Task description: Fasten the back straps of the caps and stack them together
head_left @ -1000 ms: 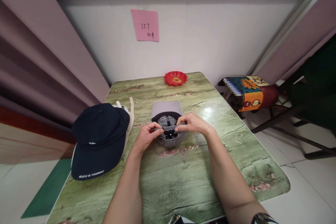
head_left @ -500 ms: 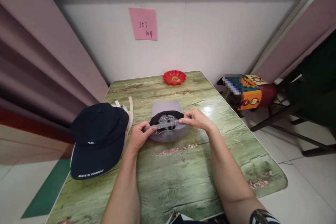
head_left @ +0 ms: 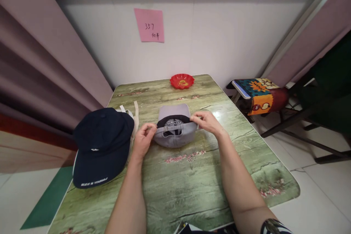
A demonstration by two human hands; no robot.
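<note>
A grey cap lies upside down on the green wood-patterned table, its brim pointing toward the wall and its back strap and buckle nearest me. My left hand pinches the cap's left edge between thumb and fingers. On the opposite side, my right hand grips the rim near the brim with thumb and fingertips. Left of my left hand rests a navy cap with white lettering on its brim, and pale straps stick out from behind it.
A red scalloped dish sits at the table's far edge. A pink note is on the white wall. To the right stand a stool with a colourful cover and dark chair legs. Purple curtains hang at both sides.
Both hands have shifted from the back strap to the side edges of the grey cap, a little farther away. The strap now shows uncovered.
</note>
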